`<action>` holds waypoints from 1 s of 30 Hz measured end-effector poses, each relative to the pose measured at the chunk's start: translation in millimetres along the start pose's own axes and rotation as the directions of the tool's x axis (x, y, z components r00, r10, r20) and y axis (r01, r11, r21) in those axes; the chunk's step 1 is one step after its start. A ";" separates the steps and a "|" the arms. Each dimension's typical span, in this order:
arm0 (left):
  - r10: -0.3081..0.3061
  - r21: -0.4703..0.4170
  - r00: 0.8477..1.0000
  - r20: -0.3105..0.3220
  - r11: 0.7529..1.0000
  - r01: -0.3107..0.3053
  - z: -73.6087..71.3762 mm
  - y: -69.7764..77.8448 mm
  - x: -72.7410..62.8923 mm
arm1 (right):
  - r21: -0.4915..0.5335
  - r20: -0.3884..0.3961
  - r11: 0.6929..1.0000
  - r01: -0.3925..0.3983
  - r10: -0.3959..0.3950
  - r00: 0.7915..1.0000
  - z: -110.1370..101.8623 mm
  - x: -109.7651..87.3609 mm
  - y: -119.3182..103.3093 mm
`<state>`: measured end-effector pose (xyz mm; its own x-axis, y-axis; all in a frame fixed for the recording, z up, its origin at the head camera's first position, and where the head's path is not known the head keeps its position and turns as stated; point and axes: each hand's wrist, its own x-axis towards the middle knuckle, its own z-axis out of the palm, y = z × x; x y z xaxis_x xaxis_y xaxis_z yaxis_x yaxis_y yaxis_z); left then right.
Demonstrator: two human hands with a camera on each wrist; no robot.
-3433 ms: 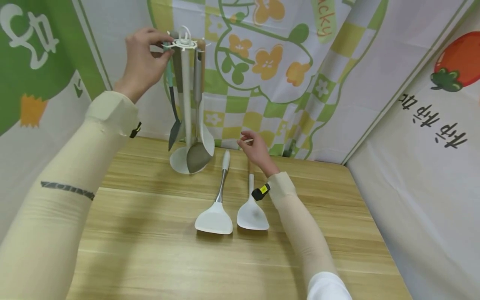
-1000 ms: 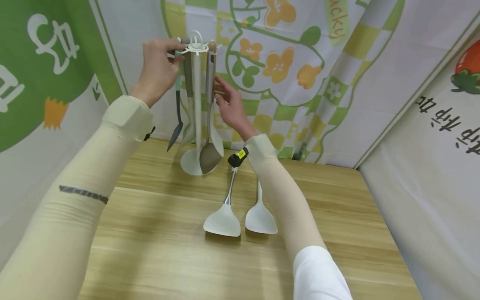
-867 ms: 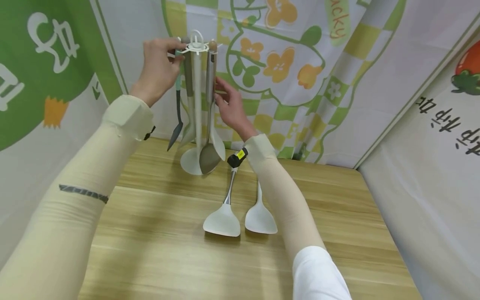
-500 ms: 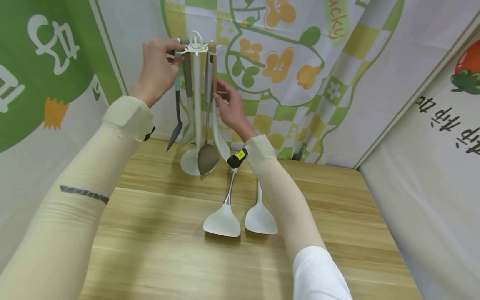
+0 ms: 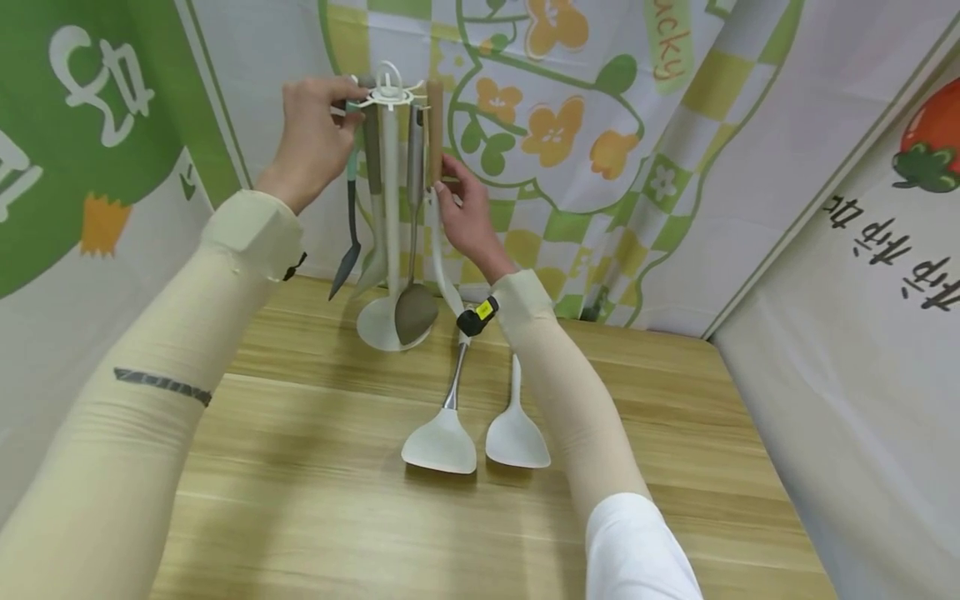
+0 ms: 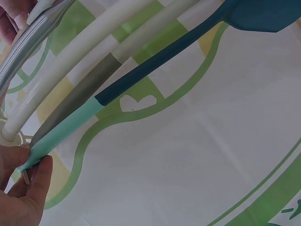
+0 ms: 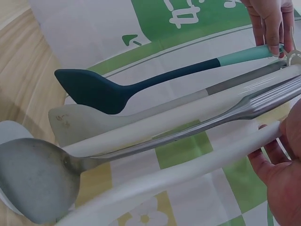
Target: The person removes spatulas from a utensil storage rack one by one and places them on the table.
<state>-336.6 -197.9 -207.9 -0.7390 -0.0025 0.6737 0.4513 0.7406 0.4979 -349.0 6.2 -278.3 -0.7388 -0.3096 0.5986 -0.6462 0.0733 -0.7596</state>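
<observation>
A white utensil rack [image 5: 392, 225] with a hooked top stands at the back of the table. My left hand [image 5: 311, 137] pinches the mint handle end of a dark teal spatula [image 7: 91, 92] at the rack's top ring. Lower down, my right hand [image 5: 468, 212] grips a white utensil [image 7: 188, 170] by its wooden handle [image 5: 435, 129]. The handle's top is beside the ring, right of the hooks. Its head is mostly hidden behind my right wrist. Between the hands hang a metal ladle [image 5: 416, 315] and a grey-handled spatula [image 7: 77, 123].
Two white spatulas lie on the wooden table [image 5: 300, 500]: a metal-necked spatula [image 5: 441, 442] and, to its right, another spatula [image 5: 517, 435] partly under my right forearm. A patterned curtain [image 5: 555, 250] hangs close behind the rack.
My right hand has risen from near the table to the wooden-handled utensil and drawn it to the right, away from the ladle. My left hand keeps its pinch at the ring.
</observation>
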 end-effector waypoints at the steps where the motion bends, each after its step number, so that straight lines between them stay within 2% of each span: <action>1: 0.004 -0.005 1.000 -0.005 1.000 -0.004 0.1 0.1 0.3 | -0.003 -0.006 1.000 0.008 -0.008 1.000 -0.7 -0.1 -0.2; 7: 0.011 -0.007 0.999 -0.031 1.000 -0.011 0.7 0.9 3.0 | 0.025 -0.031 1.000 0.008 -0.007 0.999 -4.0 0.5 -1.7; 15: -0.001 -0.002 1.000 -0.029 1.000 0.001 1.3 0.7 1.2 | 0.080 -0.044 0.995 -0.057 0.061 0.997 -8.0 -1.8 2.2; 22: 0.005 -0.016 1.000 -0.027 1.000 -0.006 2.1 -0.2 0.0 | 0.150 -0.058 0.988 -0.030 0.039 0.998 -9.8 -3.7 4.9; 30: -0.012 -0.023 1.000 -0.020 1.000 0.011 1.1 -1.0 1.1 | 0.127 -0.086 0.992 -0.003 0.014 0.996 -14.3 -7.2 8.0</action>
<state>-338.4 -197.9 -208.2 -0.7343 -0.0247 0.6784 0.4540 0.7251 0.5178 -351.6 22.6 -285.1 -0.7614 -0.2257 0.6078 -0.6146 -0.0474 -0.7874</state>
